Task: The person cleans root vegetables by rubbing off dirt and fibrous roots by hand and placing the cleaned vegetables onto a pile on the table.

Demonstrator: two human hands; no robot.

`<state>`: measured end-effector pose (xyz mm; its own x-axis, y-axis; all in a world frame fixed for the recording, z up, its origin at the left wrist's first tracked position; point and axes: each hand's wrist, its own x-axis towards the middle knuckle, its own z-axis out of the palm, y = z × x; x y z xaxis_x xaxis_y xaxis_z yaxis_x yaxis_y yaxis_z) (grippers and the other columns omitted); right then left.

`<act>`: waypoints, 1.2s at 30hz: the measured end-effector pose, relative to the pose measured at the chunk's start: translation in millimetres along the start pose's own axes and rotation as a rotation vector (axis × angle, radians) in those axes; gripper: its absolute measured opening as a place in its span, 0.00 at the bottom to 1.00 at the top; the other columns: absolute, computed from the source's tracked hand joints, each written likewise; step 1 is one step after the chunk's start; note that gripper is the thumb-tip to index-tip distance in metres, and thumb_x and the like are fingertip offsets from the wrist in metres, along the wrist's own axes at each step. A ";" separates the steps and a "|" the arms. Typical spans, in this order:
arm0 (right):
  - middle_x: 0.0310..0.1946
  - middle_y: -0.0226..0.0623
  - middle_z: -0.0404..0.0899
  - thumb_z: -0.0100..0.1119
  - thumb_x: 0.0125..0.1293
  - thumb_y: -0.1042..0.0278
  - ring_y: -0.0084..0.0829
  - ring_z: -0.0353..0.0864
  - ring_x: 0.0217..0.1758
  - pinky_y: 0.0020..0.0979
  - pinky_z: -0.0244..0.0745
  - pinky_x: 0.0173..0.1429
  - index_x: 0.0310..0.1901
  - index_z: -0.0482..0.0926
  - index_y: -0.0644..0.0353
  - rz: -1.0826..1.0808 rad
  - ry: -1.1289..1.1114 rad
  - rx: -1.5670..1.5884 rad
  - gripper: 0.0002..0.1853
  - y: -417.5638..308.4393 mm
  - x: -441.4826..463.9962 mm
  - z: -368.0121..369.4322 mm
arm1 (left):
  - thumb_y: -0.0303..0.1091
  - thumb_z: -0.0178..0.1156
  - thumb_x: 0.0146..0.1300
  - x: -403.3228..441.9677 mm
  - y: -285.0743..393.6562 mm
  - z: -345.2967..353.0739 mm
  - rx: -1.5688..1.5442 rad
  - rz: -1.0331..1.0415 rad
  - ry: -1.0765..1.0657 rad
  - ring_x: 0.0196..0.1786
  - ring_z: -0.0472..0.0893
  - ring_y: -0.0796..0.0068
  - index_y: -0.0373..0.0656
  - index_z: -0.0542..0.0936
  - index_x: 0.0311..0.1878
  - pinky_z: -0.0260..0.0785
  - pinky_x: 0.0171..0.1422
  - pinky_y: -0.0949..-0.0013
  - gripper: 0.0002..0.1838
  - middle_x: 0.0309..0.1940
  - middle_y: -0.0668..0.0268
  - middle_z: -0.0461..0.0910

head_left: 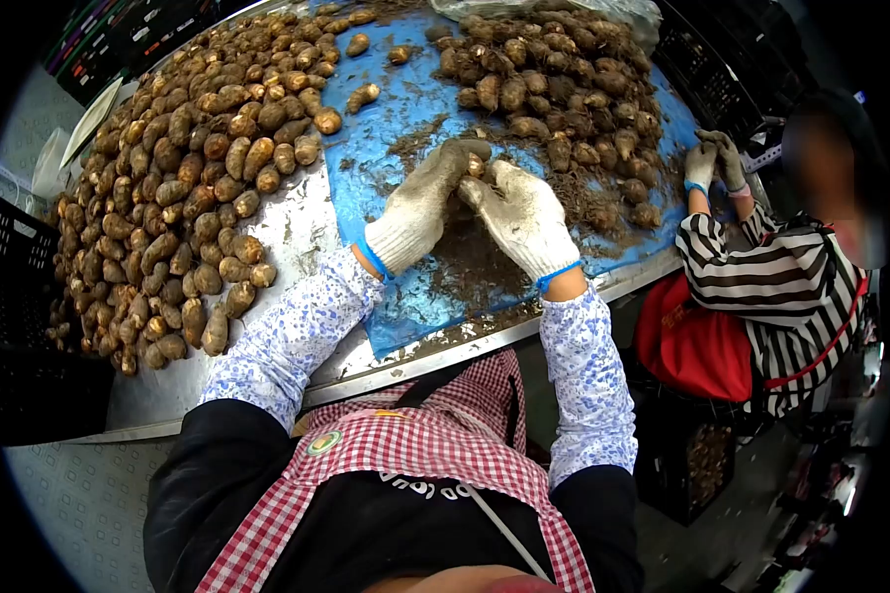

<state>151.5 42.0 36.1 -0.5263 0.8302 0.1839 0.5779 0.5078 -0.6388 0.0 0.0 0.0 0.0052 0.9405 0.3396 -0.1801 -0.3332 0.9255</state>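
Observation:
Both my hands wear dirty white work gloves with blue cuffs. My left hand (423, 203) is closed around a small brown taro (476, 166), of which only a pale-tipped bit shows between the gloves. From the other side my right hand (520, 212) grips the same taro, thumb pressed against it. Under the hands lies a blue plastic sheet (351, 183) strewn with dark soil and root hairs. Beyond them is a heap of hairy, unclean taros (554, 84). To the left spreads a large pile of cleaner taros (173, 188) on the metal table (292, 222).
At the right edge, a person in a striped top (771, 287) has gloved hands (712, 163) at the table. Black crates stand at left (15, 257) and back right (707, 74). A crate (707, 469) sits on the floor. Clear plastic (603, 12) lies behind the heap.

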 end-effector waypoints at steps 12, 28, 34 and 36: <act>0.33 0.47 0.83 0.64 0.63 0.53 0.47 0.84 0.37 0.41 0.78 0.41 0.37 0.80 0.62 0.176 0.002 -0.107 0.17 -14.7 -15.8 -15.2 | 0.45 0.44 0.78 14.2 -6.4 6.7 -1.027 -0.414 0.307 0.45 0.80 0.66 0.32 0.69 0.64 0.76 0.52 0.65 0.25 0.45 0.57 0.79; 0.43 0.41 0.82 0.56 0.69 0.73 0.34 0.82 0.45 0.34 0.79 0.49 0.49 0.77 0.66 -0.048 0.158 0.428 0.10 8.2 -21.5 -0.5 | 0.56 0.45 0.74 7.2 16.7 -24.0 -1.144 -0.372 -0.100 0.65 0.73 0.51 0.34 0.66 0.69 0.69 0.69 0.50 0.35 0.62 0.48 0.74; 0.45 0.44 0.82 0.58 0.71 0.65 0.29 0.79 0.44 0.30 0.75 0.51 0.47 0.78 0.66 0.081 -0.148 0.473 0.12 -13.6 -21.6 5.1 | 0.54 0.48 0.74 8.0 13.1 -4.8 -0.798 -0.421 -0.066 0.56 0.77 0.62 0.37 0.69 0.65 0.73 0.63 0.62 0.30 0.56 0.54 0.77; 0.39 0.44 0.82 0.60 0.70 0.64 0.30 0.80 0.39 0.31 0.76 0.45 0.45 0.78 0.66 0.092 -0.070 0.447 0.12 -11.7 -24.8 8.2 | 0.48 0.49 0.75 6.1 8.9 -7.6 -0.639 -0.440 0.047 0.56 0.77 0.63 0.35 0.70 0.64 0.73 0.64 0.63 0.26 0.56 0.55 0.76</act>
<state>152.6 13.6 32.9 -0.5354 0.8416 0.0705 0.3066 0.2715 -0.9123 -9.1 3.3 9.1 0.1685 0.9840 -0.0575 -0.7036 0.1609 0.6921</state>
